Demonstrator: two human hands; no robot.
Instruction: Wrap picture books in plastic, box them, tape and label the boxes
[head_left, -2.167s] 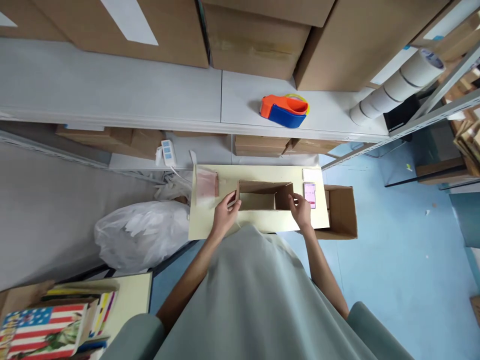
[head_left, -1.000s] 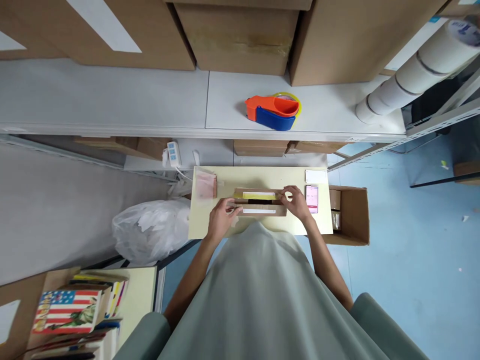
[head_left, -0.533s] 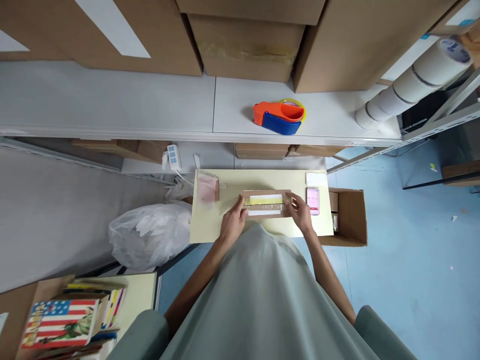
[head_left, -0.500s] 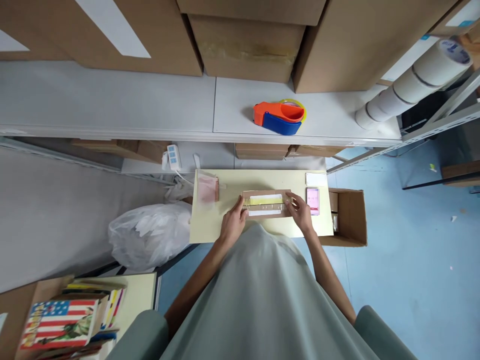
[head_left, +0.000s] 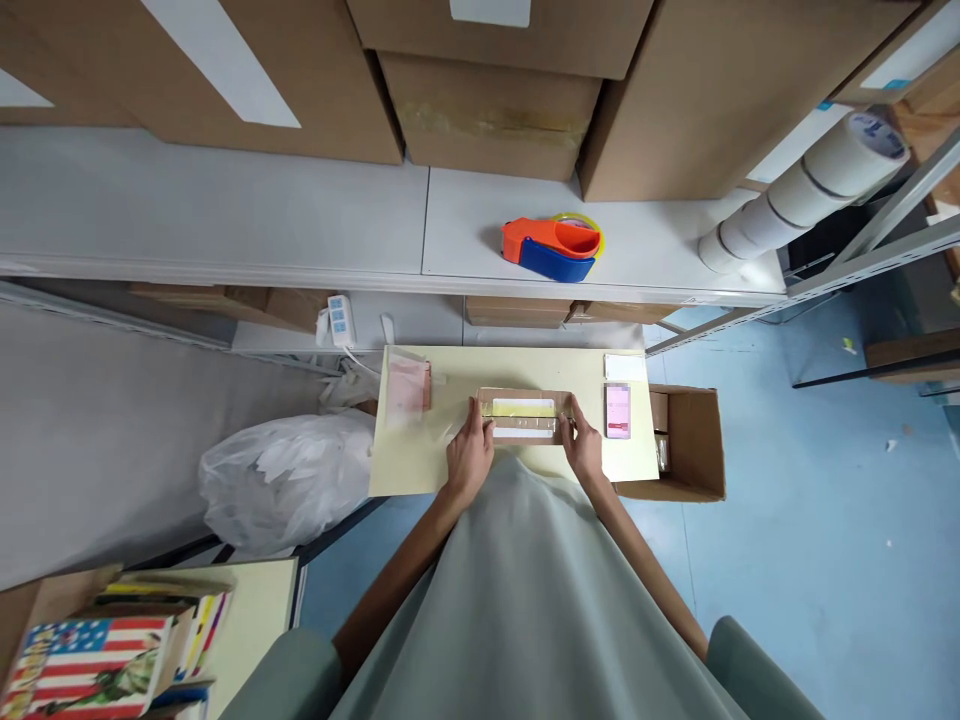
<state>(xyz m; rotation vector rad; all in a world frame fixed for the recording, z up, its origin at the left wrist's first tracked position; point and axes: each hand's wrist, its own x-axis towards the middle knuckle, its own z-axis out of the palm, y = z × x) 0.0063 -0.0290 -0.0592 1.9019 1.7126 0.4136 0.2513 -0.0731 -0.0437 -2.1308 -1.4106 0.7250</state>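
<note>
A small flat cardboard box (head_left: 525, 395), with white and yellow label strips and clear tape across it, lies at the front of the cream table (head_left: 442, 470). My left hand (head_left: 470, 455) grips its left end, thumb and fingers closed on the edge. At the opposite end my right hand (head_left: 583, 442) holds the box the same way. A phone (head_left: 618, 411) with a pink screen rests to the right of my right hand, below a white card (head_left: 625, 367). Left of the box, a translucent bag (head_left: 406, 382) covers part of a pinkish-brown item.
An orange and blue tape dispenser (head_left: 551, 248) sits on the shelf (head_left: 300, 215) above, among large cartons. Stacked tape rolls (head_left: 806, 190) stand at its right end. An open carton (head_left: 694, 440) is beside the table; a white plastic bag (head_left: 289, 480) and books (head_left: 97, 660) are at left.
My right hand has shifted its hold at the box's right end, thumb now along the front. The whole view has moved slightly.
</note>
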